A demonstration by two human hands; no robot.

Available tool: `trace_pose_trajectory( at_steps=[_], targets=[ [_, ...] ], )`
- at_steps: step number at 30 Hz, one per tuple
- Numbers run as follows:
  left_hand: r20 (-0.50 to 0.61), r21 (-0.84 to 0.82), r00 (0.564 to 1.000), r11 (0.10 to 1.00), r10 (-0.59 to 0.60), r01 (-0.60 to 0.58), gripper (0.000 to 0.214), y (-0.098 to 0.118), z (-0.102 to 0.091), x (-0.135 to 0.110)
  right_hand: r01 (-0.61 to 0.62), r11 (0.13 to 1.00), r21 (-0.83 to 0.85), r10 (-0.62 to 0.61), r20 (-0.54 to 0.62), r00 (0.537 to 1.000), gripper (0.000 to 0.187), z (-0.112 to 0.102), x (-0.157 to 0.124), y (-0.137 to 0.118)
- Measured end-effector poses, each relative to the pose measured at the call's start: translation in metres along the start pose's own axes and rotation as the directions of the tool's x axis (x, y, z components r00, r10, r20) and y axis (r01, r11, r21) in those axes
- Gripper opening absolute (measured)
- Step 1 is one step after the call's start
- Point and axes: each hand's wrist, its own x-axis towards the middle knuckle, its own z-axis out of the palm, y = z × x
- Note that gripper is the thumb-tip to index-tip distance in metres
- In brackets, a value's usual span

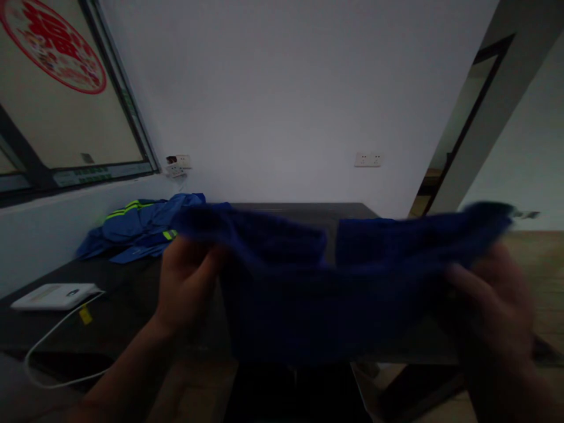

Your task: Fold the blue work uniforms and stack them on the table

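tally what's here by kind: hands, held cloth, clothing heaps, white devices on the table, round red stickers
Hands: 2, left hand and right hand
Held blue cloth: 1
Clothing heap: 1
White device: 1
Round red sticker: 1
Total: 6

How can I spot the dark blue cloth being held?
Find the flat, dark table. In front, between left hand and right hand, hangs the dark blue cloth. Unlike the crumpled, lighter blue clothes pile, it shows no yellow-green stripes.
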Motion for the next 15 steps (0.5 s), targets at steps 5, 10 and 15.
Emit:
trace_pose_trajectory(
  at_steps=[5,10,15],
  targets=[
    [0.181,-0.229,0.973,0.957,-0.140,0.180,0.050,-0.056,0.037,0.059,-0.196,0.950,0.243,0.168,0.132,0.977,0.039,0.051,0.085,0.052],
    [0.207,-0.013,0.779,0.795,-0.592,0.607,0.033,-0.175,0.032,0.073,-0.569,0.813,0.125,0.521,0.279,0.806,0.043,0.097,0.110,0.171],
    [0.242,0.143,0.693,0.731,-0.680,0.667,0.017,-0.240,0.030,0.056,-0.730,0.677,-0.094,0.732,0.198,0.652,0.035,0.116,0.086,0.258]
  ],
)
